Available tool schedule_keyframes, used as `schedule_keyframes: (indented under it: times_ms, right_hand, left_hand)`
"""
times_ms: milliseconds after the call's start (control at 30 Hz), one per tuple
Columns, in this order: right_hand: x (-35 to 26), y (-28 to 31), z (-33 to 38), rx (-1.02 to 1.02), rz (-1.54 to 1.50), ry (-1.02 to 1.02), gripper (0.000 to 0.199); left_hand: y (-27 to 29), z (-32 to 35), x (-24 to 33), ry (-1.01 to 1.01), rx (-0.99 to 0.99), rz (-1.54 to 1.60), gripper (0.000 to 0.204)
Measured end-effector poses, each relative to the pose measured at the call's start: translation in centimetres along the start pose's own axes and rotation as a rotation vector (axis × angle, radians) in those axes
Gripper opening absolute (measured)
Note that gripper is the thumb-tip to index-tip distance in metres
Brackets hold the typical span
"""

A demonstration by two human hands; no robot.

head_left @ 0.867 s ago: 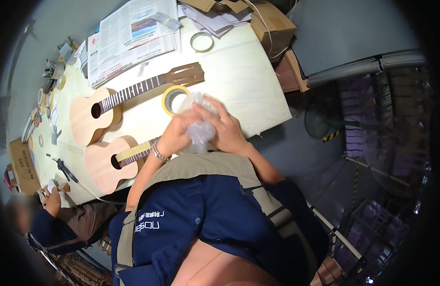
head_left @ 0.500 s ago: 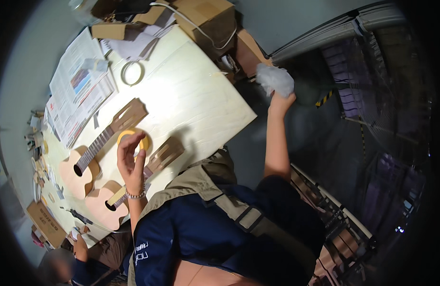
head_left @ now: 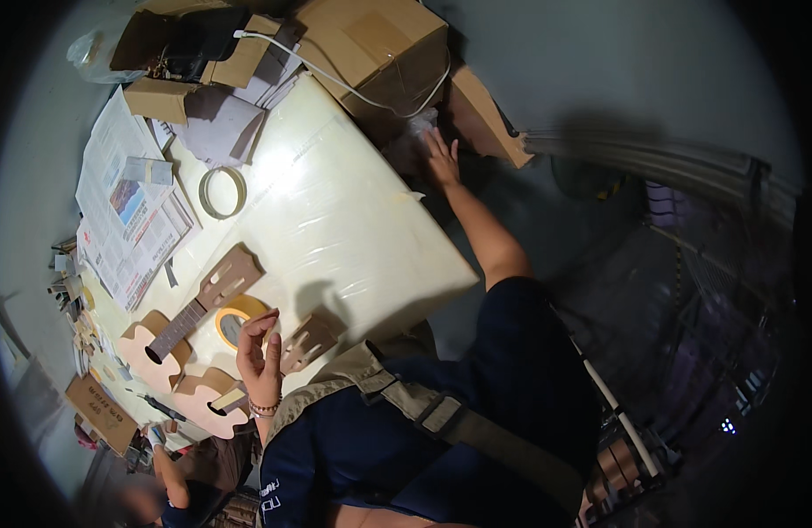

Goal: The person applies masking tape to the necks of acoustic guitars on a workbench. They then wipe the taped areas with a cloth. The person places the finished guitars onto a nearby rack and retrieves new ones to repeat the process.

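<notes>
Lower left of the frame: two pale wooden ukuleles (head_left: 172, 339) lie on the cream table (head_left: 353, 229). My left hand (head_left: 260, 356), fingers loosely apart, hovers empty over a yellow tape roll (head_left: 232, 319). Upper centre, my right hand (head_left: 441, 158) presses crumpled white plastic (head_left: 416, 132) (grip unclear) beside a cardboard box (head_left: 371, 48).

We see a wide bare stretch of table (head_left: 353, 229) between our hands. On the near left two ukuleles (head_left: 181, 326) and a tape roll (head_left: 234, 321) crowd our left hand (head_left: 260, 356); boxes (head_left: 371, 48) wall the far edge by our right hand (head_left: 441, 158).
</notes>
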State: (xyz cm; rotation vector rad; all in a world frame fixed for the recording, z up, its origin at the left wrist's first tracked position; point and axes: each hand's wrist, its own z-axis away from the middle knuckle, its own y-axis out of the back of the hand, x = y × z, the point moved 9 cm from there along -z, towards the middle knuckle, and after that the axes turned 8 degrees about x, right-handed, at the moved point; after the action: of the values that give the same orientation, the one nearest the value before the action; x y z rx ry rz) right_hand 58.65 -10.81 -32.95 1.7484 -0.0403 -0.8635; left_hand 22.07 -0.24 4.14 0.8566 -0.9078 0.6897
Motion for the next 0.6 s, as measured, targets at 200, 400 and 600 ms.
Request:
schedule_keyframes:
  times_ms: [200, 400, 600]
  right_hand:
    - [0.4, -7.3, -0.4, 0.021, -0.094, -0.034, 0.049]
    - [2.4, -16.4, 1.8, 0.29, 0.471, 0.196, 0.046]
    - [4.1, -19.6, 0.9, 0.032, 0.468, 0.0, 0.037]
  left_hand:
    - [-0.9, -2.4, -2.1, 0.127, 0.012, 0.029, 0.014]
    - [-1.5, -3.9, -2.7, 0.221, -0.032, -0.001, 0.013]
    - [-1.8, -6.0, -3.5, 0.197, -0.069, -0.078, 0.013]
